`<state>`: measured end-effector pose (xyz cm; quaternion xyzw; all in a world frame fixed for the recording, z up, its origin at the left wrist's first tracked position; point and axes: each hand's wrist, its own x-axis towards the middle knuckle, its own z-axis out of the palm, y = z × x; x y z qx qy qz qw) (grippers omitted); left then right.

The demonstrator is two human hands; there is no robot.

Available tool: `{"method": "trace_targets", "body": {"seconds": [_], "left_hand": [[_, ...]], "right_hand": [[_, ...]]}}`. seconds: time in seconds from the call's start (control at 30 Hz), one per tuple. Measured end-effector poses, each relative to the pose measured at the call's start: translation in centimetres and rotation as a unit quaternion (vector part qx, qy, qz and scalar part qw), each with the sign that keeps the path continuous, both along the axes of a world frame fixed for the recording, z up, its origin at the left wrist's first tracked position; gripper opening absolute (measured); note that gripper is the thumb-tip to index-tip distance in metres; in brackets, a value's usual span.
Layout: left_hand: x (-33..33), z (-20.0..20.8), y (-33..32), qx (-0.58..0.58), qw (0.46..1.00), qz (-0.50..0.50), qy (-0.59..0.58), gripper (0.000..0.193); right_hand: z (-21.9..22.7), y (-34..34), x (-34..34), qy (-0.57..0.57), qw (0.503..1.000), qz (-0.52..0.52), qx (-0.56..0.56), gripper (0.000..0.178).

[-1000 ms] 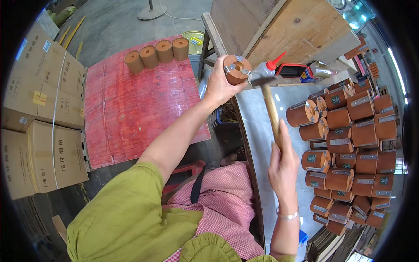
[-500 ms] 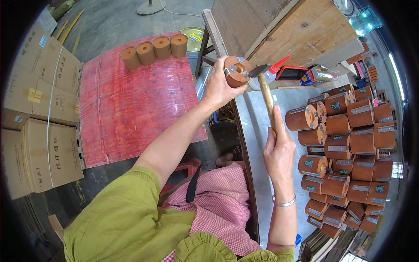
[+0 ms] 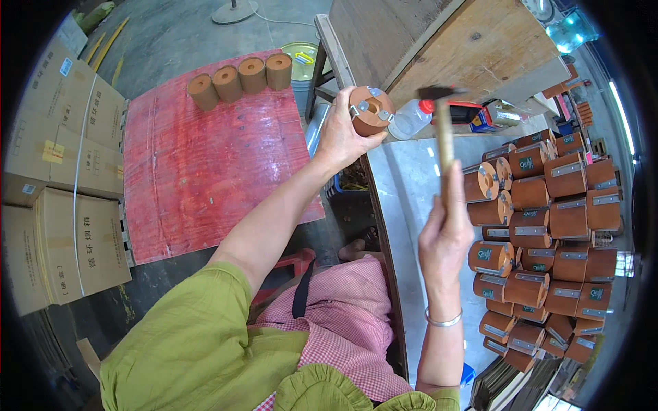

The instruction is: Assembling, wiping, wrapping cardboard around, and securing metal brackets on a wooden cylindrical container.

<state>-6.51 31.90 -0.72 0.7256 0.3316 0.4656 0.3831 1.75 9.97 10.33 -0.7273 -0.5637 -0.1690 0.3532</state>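
My left hand point(image 3: 340, 137) grips a reddish-brown cylinder point(image 3: 371, 118) at the near left corner of the workbench. Its end face turns up toward me and shows a central hole, with small metal clips around the rim. My right hand point(image 3: 445, 236) is closed round the wooden handle of a hammer point(image 3: 445, 140), blurred by motion. The dark hammer head is raised to the right of the cylinder, apart from it. Behind the cylinder stands a clear plastic bottle point(image 3: 411, 120) with a red cap.
Many similar cylinders with metal strips point(image 3: 531, 291) are stacked on the grey bench top point(image 3: 404, 205) at right. Several plain cylinders point(image 3: 252, 77) stand on a red board point(image 3: 212, 164) at left. Cardboard boxes point(image 3: 89, 240) line the far left. A wooden box point(image 3: 473, 48) rises behind the bench.
The hammer has lifted away from the cylinder's face and swung to the right with my right hand. My left hand and the cylinder have barely moved.
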Motion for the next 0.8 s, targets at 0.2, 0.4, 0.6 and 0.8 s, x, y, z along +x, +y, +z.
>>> {"method": "trace_targets", "body": {"seconds": [0.2,0.4,0.6,0.8], "left_hand": [[0.0,0.4,-0.3,-0.001,1.000,-0.008,0.005,0.102],[-0.3,0.2,-0.2,-0.014,1.000,-0.010,0.002,0.101],[-0.1,0.3,-0.1,-0.012,1.000,-0.015,-0.007,0.101],[-0.3,0.4,-0.2,-0.017,1.000,-0.016,-0.001,0.102]], "right_hand": [[0.9,-0.6,-0.1,0.048,0.987,-0.045,-0.149,0.072],[-0.2,-1.0,-0.4,0.061,0.974,-0.057,-0.211,0.071],[0.5,0.0,-0.1,0.020,0.999,-0.019,-0.017,0.071],[0.7,-1.6,-1.1,0.098,0.981,-0.041,-0.160,0.067]]}}
